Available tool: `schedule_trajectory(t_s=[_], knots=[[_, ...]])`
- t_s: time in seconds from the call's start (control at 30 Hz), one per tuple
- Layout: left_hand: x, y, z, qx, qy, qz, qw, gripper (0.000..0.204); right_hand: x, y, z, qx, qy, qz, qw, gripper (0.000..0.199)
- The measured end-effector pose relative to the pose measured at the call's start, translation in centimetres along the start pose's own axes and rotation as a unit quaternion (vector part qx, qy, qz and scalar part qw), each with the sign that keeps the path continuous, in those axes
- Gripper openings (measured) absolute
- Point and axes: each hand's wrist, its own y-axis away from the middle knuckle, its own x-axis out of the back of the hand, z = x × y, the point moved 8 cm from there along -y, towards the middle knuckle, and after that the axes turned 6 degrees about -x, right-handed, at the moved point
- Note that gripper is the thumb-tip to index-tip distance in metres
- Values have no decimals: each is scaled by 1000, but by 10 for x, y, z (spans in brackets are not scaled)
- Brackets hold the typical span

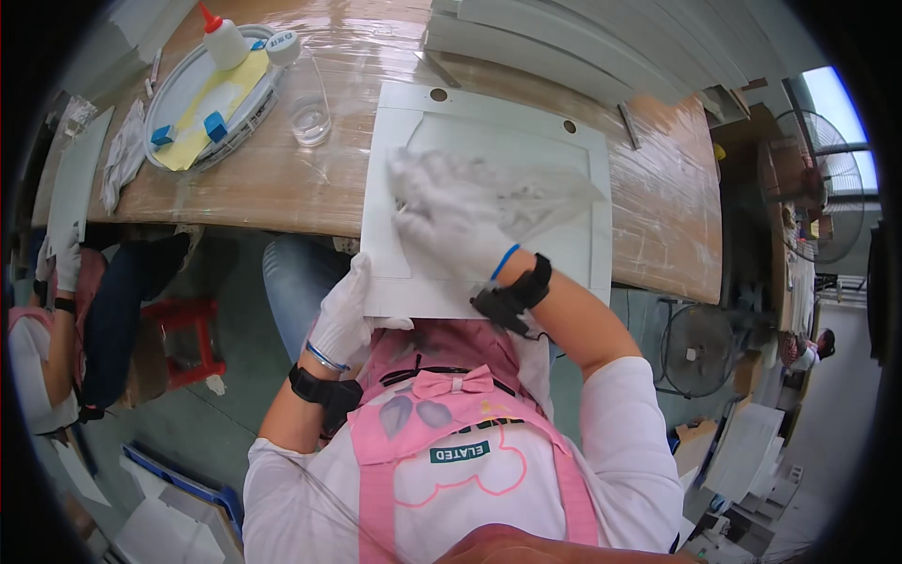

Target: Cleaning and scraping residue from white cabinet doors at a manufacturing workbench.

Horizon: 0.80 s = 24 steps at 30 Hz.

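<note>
A flat white square panel (573, 169) with a raised inner square and two small holes lies on the wooden table, overhanging its near edge. My left hand (346, 315), in a white glove, grips the panel's near left corner. My right hand (451, 211), also gloved in white, lies on the panel's middle and presses a thin clear plastic film (545, 193) onto it. The hand is blurred. Black bands sit on both wrists.
At the table's far left stands a round tray (193, 89) with a glue bottle (224, 39), yellow sheet and blue clips, beside a clear cup (310, 117). White panels (564, 42) are stacked behind. Another person (47, 310) sits left; fans stand right.
</note>
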Motion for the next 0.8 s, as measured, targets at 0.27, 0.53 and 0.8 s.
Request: schedule_trajectory(t_s=[0.27, 0.53, 0.8], knots=[[2, -2, 4, -67, -11, 1, 998, 52, 9, 84, -22, 172, 42, -90, 980, 41], [-5, -2, 6, -15, -47, -26, 998, 45, 162, 57, 149, -122, 180, 141, 966, 43], [-2, 0, 6, -3, -47, -39, 998, 49, 174, -14, 226, -237, 394, 19, 888, 40]])
